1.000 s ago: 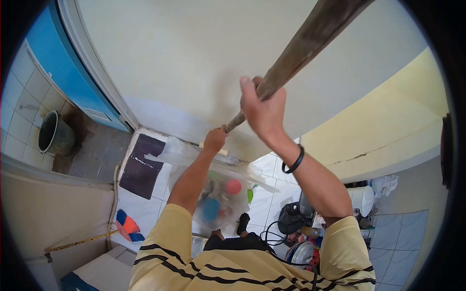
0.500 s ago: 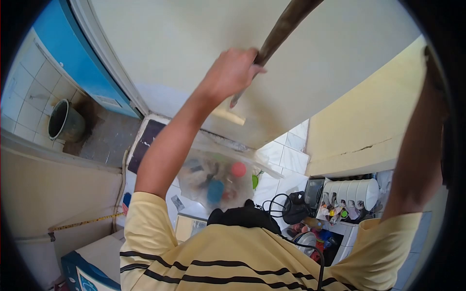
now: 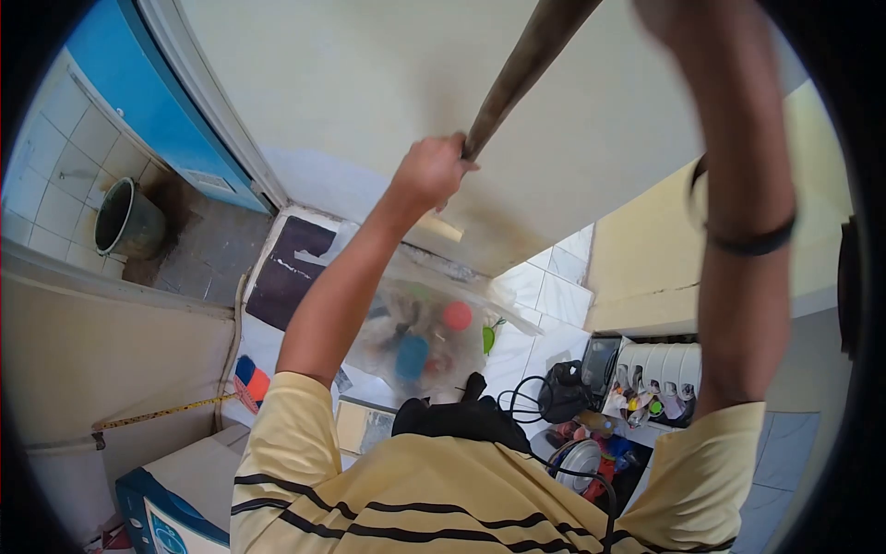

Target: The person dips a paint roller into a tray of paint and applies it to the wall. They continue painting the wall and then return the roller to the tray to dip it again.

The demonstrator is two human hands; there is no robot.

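Note:
My left hand (image 3: 431, 173) is wrapped round the lower part of a dark brown pole (image 3: 526, 69), which slants up and out of the top edge of view. Behind it stands a pale wall (image 3: 351, 83), with a short cream strip (image 3: 441, 228) just below the hand. My right hand (image 3: 697, 11) is raised at the top right, blurred and partly cut off, so its fingers cannot be made out. A dark band circles my right forearm. Whether that hand touches the pole is hidden.
A translucent plastic bag (image 3: 378, 342) with a red and a blue item lies on the floor below. At left are a bucket (image 3: 129, 222) and a blue door (image 3: 157, 92). A white rack (image 3: 660, 369) and a black bag (image 3: 568, 395) are at lower right.
My left hand has moved slightly down and left with the pole. My right arm has swung inward and up from the right edge, bringing the dark band into view.

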